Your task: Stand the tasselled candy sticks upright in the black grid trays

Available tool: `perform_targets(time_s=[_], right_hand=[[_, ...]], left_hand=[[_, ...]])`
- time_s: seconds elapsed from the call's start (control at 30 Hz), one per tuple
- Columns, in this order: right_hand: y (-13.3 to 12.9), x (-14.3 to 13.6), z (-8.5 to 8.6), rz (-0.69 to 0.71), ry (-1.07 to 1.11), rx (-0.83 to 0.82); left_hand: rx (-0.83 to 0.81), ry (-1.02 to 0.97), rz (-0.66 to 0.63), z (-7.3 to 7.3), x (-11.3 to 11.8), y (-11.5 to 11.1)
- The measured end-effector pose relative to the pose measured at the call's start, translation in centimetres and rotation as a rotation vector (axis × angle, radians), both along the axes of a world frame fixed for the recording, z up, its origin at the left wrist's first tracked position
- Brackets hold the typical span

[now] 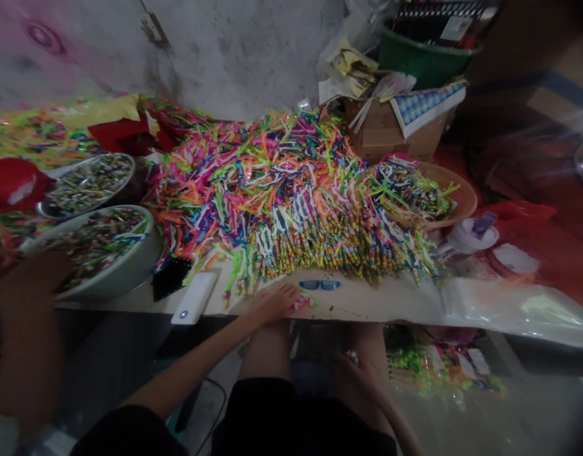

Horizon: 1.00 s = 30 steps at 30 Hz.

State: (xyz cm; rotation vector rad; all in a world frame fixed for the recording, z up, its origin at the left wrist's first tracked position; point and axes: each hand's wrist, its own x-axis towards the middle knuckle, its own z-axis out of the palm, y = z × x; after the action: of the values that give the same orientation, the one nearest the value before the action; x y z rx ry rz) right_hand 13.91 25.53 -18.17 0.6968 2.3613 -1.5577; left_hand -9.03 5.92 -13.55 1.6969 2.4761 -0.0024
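Note:
My left hand (278, 302) lies on the front edge of the table (391, 304), its fingers stretched over small pink and green plastic pieces (307, 301). Just past its fingertips are blue-lensed toy glasses (319, 285). Down over my lap, in shadow, my right hand (362, 375) is closed, with a small whitish thing (352, 357) showing at its fingers; its kind is unclear. Beyond my hands lies a big heap of bright plastic strips (253, 164). Along its near side, yellow-banded sticks (320, 253) with white ends stand in close rows.
To the left are a white phone-like slab (195, 297), two filled basins (151, 244) (132, 168) and a red scoop (16, 183). Another person's arm (30, 323) reaches in there. At right are an orange bowl (465, 193), a lidded cup (472, 235), a cardboard box (384, 136) and a green basket (415, 60).

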Motion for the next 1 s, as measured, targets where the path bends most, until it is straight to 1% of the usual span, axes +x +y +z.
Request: perform_targets(time_s=[0.13, 0.23, 0.33, 0.4, 0.5, 0.57, 0.67, 0.8, 0.87, 0.93, 1.0], right_hand=[[0.0, 0.0, -0.3, -0.009, 0.028, 0.043], [-0.1, 0.2, -0.8, -0.011, 0.036, 0.031], [-0.1, 0.3, -1.1, -0.015, 0.045, -0.003], [-0.1, 0.3, -0.9, -0.017, 0.045, -0.004], [-0.1, 0.2, -0.2, -0.027, 0.014, 0.013], [-0.1, 0.1, 0.2, -0.028, 0.001, 0.015], [-0.1, 0.0, 0.4, -0.033, 0.005, 0.009], [-0.2, -0.1, 0.3, -0.039, 0.001, 0.008], [-0.2, -0.1, 0.4, -0.031, -0.007, 0.005], [-0.2, -0.1, 0.6, -0.027, -0.001, 0.021], [-0.1, -0.2, 0.8, -0.03, 0.013, 0.043]], left_hand=[[-0.013, 0.013, -0.105, -0.1, -0.7, 0.0], [-0.016, 0.024, -0.123, -0.2, -1.2, 0.2], [0.0, 0.026, -0.123, 0.0, -1.5, 0.7], [0.01, 0.003, -0.146, 0.3, -1.7, 1.1], [0.002, -0.049, -0.198, 0.7, -2.2, 1.8], [-0.002, -0.077, -0.206, 0.7, -2.7, 2.2], [0.002, -0.105, -0.186, 0.5, -3.3, 2.5], [0.024, -0.098, -0.212, -0.2, -3.5, 2.5], [0.053, -0.084, -0.171, -0.5, -3.2, 2.5], [0.105, -0.103, -0.044, -0.5, -2.8, 2.6], [0.184, -0.188, 0.104, -0.2, -2.4, 3.1]])
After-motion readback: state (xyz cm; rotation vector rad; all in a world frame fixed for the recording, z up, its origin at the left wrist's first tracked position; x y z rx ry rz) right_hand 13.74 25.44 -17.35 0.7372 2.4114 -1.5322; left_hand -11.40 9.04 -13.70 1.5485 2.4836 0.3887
